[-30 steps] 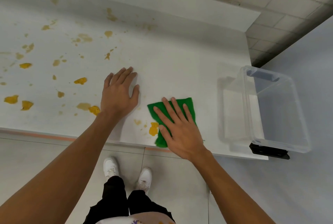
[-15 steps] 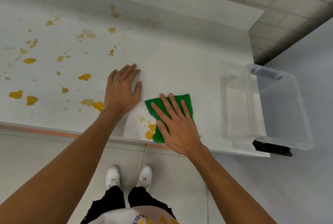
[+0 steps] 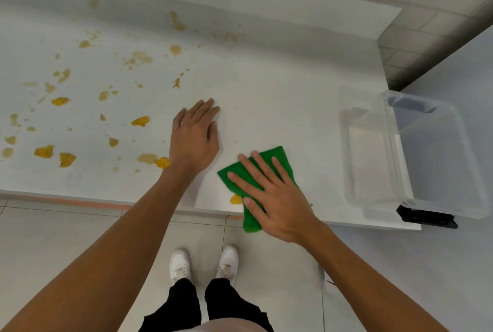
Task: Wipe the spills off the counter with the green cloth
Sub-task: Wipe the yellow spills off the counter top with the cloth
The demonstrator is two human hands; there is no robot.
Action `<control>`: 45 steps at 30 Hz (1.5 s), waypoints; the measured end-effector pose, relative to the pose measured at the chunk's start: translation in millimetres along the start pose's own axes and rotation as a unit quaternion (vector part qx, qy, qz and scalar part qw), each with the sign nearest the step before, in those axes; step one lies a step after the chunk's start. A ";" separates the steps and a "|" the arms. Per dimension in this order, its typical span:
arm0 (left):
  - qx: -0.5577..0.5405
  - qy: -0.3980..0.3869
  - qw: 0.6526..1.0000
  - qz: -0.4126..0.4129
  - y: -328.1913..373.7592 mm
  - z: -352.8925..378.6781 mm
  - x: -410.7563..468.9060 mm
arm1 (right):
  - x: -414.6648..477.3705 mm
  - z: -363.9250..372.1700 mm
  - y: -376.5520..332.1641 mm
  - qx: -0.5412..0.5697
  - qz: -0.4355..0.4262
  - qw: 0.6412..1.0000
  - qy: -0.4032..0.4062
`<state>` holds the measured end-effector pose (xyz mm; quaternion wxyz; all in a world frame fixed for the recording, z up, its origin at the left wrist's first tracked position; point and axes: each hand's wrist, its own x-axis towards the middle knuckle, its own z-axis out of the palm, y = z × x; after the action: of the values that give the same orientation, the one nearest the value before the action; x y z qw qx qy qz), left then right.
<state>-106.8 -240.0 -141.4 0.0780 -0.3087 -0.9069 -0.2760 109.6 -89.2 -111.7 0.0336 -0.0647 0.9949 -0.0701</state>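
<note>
"Green cloth (image 3: 250, 222), where is it?"
"At the counter's (image 3: 266, 91) near edge, flat under the right hand (image 3: 277, 198). Its fingers are straight and spread. The left hand (image 3: 193, 142) lies flat beside it."
"Nearly done?"
"No. One yellow blob (image 3: 236, 199) touches the soft cloth. Lots of spills (image 3: 44, 151) dot the smooth white top."

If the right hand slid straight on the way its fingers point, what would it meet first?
Probably the left hand, at its thumb side; only bare counter lies between.
</note>
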 end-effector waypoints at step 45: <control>0.000 -0.053 0.996 0.077 -55.9 -20.4 24.0 | 20.6 9.9 -23.0 0.010 0.228 0.973 0.042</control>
<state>-160.2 -275.5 -142.2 0.0510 -0.3922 -0.8830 -0.2528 92.9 -115.8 -119.4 0.0076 0.1676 0.9831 -0.0732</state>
